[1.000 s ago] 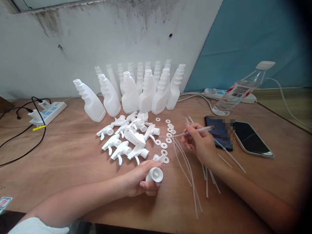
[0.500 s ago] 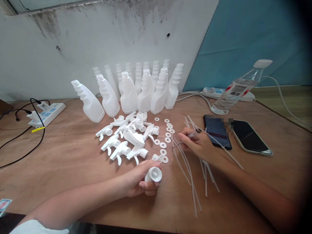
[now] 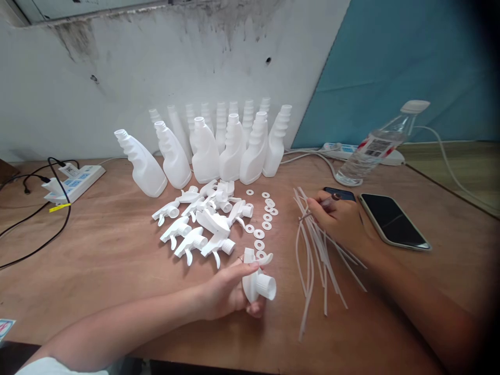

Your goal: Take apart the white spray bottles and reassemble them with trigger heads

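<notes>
My left hand [image 3: 234,291] grips a white trigger spray head [image 3: 255,284], its screw collar facing right. In my right hand [image 3: 339,219] is a slender metal-tipped tool [image 3: 308,214] with a brown end; its exact kind is unclear. The tool's tip lies over a bunch of thin white plastic tubes [image 3: 307,265] spread on the table, partly under that hand. Flat white ring washers [image 3: 259,234] lie in a loose column between my hands. Left of them is a pile of more trigger spray heads [image 3: 211,221].
White spray bottles [image 3: 207,156] stand in rows near the wall. Two phones [image 3: 394,221] lie at right, one partly behind my right hand. Behind them are a water bottle [image 3: 371,151] and a power strip [image 3: 336,148]. Another power strip [image 3: 76,183] with black cables [image 3: 64,224] sits at left.
My right hand has moved right, and the tubes are now gathered closer together. My left hand has shifted slightly right and turned the spray head so its collar points right.
</notes>
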A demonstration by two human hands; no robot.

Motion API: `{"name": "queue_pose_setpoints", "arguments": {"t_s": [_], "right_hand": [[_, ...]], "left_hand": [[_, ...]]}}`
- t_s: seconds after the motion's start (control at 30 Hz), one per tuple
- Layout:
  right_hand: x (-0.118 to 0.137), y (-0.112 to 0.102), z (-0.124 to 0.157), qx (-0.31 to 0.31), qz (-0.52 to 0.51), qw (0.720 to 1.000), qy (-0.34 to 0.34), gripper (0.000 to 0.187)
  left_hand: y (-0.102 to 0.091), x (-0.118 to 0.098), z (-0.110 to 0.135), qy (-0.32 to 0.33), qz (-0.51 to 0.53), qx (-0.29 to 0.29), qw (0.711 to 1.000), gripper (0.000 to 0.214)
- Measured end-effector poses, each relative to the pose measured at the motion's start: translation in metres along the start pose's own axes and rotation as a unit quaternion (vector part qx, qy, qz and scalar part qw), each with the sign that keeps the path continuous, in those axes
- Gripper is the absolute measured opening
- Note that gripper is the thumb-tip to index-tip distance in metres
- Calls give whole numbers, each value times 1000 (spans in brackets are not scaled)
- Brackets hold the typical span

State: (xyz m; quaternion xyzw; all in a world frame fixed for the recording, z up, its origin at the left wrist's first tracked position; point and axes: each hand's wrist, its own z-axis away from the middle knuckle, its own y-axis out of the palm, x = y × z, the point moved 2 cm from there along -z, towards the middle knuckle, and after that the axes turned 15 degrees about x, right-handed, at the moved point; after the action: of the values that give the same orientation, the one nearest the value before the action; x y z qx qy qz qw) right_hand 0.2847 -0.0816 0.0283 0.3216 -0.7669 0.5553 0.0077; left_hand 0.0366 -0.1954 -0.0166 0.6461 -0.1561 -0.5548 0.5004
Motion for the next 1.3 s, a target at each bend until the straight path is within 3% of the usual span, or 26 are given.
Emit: {"name": "queue_pose_setpoints", "arguments": {"t_s": [0.13,0.23,0.27,0.3,0.4,0.47,0.6,0.7,0.8,0.97,1.03,1.1,1.17,1.2,1.23,1.3], "right_hand": [[-1,-5,1,-25,-1,1000,14,33],[-6,-2,3,-29,-7,999,25,31],[-8,0,3,-29,-9,999,24,31],[-9,2,4,-26,-15,999,22,30],[-10,11,5,-7,-74,997,20,24],[-5,16,5,26,-147,989,24,22],[13,22,5,138,-251,958,-5,26],[26,27,3,198,-239,950,-34,30],[33,34,-1,213,-202,955,-49,30],[35,47,-7,226,-178,956,-65,28],[32,48,-7,217,-169,960,-58,28],[26,46,-6,192,-156,968,-40,27],[19,43,-5,162,-141,976,-22,25],[16,41,-3,146,-136,980,-15,25],[12,39,-2,132,-132,982,-12,24],[6,38,0,116,-121,986,-12,25]], "left_hand": [[5,3,-7,22,-34,32,999,45],[12,-13,-2,20,-216,4,976,41],[14,-23,1,34,-321,-17,946,36],[16,-36,3,58,-437,-40,897,32],[21,-77,6,160,-711,-62,682,37],[17,-100,3,154,-795,-81,581,42],[1,-132,-7,25,-856,-113,504,47],[-9,-142,-12,-8,-888,-103,449,46],[-17,-145,-12,-30,-907,-94,409,48],[-20,-150,-1,-61,-908,-62,410,57],[-14,-153,2,-55,-905,-59,417,60],[0,-157,2,-19,-895,-65,442,57],[23,-156,4,52,-864,-42,499,46],[38,-152,7,89,-835,-17,543,40],[54,-144,13,127,-793,12,596,33],[81,-119,29,133,-665,26,735,24]]}}
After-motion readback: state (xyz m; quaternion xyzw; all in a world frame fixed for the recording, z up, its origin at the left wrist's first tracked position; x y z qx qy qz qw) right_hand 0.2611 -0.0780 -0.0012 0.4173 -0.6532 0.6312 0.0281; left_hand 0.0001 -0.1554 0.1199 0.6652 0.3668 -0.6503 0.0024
